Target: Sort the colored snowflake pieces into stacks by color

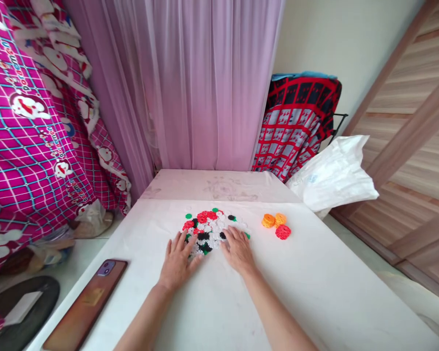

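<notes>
A pile of small round plastic discs (210, 225) in red, white, black and green lies on the white table (314, 282). My left hand (178, 261) rests flat at the pile's near left edge, fingers spread and touching the discs. My right hand (238, 249) lies flat at the near right edge, fingers stretched onto the discs. Neither hand holds anything. To the right of the pile, apart from it, sit two short stacks of orange discs (273, 220) and a red stack (283, 232).
A phone in a brown case (85, 304) lies near the table's left edge. A white plastic bag (334, 173) sits at the far right corner. Pink curtain (190, 83) hangs behind; patterned bedding (32, 122) is on the left, a wooden door on the right.
</notes>
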`<state>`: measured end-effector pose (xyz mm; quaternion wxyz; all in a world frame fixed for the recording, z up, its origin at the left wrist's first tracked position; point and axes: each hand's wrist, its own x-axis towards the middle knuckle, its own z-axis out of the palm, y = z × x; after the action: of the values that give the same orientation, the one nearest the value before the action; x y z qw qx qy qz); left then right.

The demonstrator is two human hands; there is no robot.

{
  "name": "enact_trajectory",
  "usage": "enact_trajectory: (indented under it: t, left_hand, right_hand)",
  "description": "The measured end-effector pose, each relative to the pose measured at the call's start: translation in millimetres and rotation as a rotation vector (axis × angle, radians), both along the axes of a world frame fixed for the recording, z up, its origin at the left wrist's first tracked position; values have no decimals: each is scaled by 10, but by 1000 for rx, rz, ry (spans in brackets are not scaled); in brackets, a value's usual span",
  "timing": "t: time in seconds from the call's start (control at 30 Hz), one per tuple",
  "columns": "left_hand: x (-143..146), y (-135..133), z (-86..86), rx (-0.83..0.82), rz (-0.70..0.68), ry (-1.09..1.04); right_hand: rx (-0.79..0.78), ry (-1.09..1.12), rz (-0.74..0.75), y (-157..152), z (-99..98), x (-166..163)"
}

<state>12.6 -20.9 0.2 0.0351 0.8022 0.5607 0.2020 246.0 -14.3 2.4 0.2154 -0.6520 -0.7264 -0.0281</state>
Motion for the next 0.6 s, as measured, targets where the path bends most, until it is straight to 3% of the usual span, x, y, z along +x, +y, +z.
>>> enact_trajectory:
  t: [0.13,0.23,0.43,0.5,0.6]
  left_hand:
    - [126,61,61,5,-114,6]
    - [111,53,103,0,-126,-46]
    - [36,42,49,48,41,-126]
    - [15,53,-6,80,118,-128]
    - [-8,56,-59,120,166,-105]
  right_hand:
    - [154,30,100,155,-10,-114]
    - [166,26,200,325,27,-210]
    - [50,-15,393,525,96,-375]
    - [41,1,360,491,62,-318]
    - [92,26,185,379,-46,-105]
